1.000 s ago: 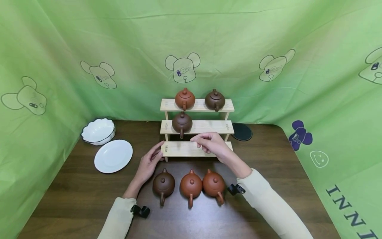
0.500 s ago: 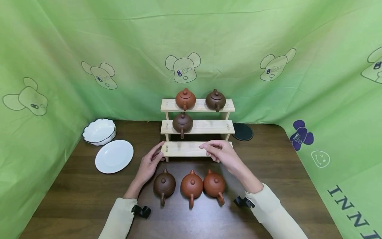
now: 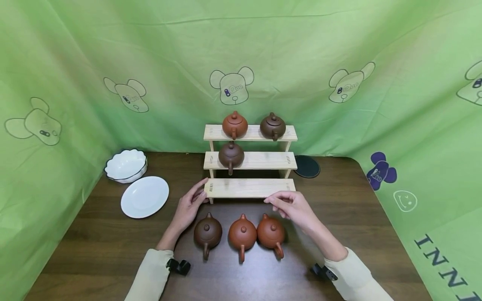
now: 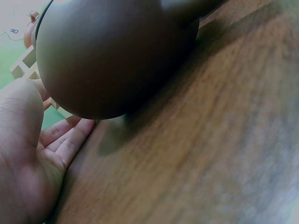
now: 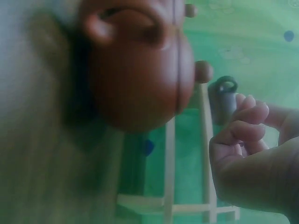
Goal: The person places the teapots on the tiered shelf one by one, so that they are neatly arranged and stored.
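My left hand [image 3: 188, 207] rests at the left end of the lowest board of a three-tier wooden display stand [image 3: 241, 188], its fingers nearly straight. In the left wrist view a dark brown teapot [image 4: 112, 60] looms beside that hand. My right hand [image 3: 293, 207] hovers in front of the stand's lower right, fingers loosely bent, holding nothing. Closest to it is the right-hand reddish teapot [image 3: 270, 232], beside another reddish teapot [image 3: 242, 235]. The dark teapot [image 3: 208, 233] stands left of these. On the stand are a dark teapot [image 3: 231, 155] on the middle board, plus a reddish teapot [image 3: 235, 126] and a dark teapot [image 3: 273, 126] on top.
A white scalloped bowl [image 3: 126, 166] and a white oval plate [image 3: 144, 197] lie on the left of the wooden table [image 3: 94, 246]. A black round coaster [image 3: 306, 166] is right of the stand. Green cloth [image 3: 169, 50] surrounds the back and sides.
My right hand has drawn away from above the lowest board, moving right and toward me. My left hand has stayed at the board's left end; the teapots have not moved.
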A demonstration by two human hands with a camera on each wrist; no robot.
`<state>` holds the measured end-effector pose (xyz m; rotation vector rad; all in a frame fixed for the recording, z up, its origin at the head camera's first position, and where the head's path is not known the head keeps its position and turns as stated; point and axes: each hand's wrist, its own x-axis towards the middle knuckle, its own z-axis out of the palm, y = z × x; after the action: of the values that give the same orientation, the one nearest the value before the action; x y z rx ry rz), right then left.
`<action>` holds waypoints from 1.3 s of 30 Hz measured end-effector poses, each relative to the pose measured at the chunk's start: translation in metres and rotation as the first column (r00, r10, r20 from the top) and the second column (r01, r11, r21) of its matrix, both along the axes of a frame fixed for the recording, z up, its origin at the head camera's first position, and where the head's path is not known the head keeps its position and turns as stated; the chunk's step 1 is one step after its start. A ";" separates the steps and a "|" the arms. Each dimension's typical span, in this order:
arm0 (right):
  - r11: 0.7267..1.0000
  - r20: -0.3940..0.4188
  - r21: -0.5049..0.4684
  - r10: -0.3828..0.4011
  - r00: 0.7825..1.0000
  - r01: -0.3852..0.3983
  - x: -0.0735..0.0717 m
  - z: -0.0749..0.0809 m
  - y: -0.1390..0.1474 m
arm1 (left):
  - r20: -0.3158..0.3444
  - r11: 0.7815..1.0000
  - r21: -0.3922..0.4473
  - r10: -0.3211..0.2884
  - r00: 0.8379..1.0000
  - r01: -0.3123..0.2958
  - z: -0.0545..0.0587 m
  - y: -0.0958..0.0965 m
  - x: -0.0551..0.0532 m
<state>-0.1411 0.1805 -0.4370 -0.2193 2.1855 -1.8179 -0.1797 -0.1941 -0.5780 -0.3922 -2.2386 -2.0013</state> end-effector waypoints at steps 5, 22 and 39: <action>1.000 -0.017 0.023 -0.019 1.000 0.020 0.009 -0.008 0.011 | -0.035 1.000 -0.025 -0.005 0.999 0.004 0.021 0.007 0.010; 0.993 0.031 0.111 0.035 0.999 -0.038 0.038 -0.027 0.049 | -0.028 0.999 -0.034 0.002 1.000 -0.002 0.030 0.010 0.015; 0.989 0.118 0.056 0.131 0.984 -0.139 0.065 -0.048 0.064 | -0.058 1.000 -0.019 -0.010 0.998 0.009 0.017 0.005 0.008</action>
<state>-0.0758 0.2444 -0.4851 -0.2378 2.0937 -1.6436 -0.1713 -0.1887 -0.5613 -0.4576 -2.2263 -1.9483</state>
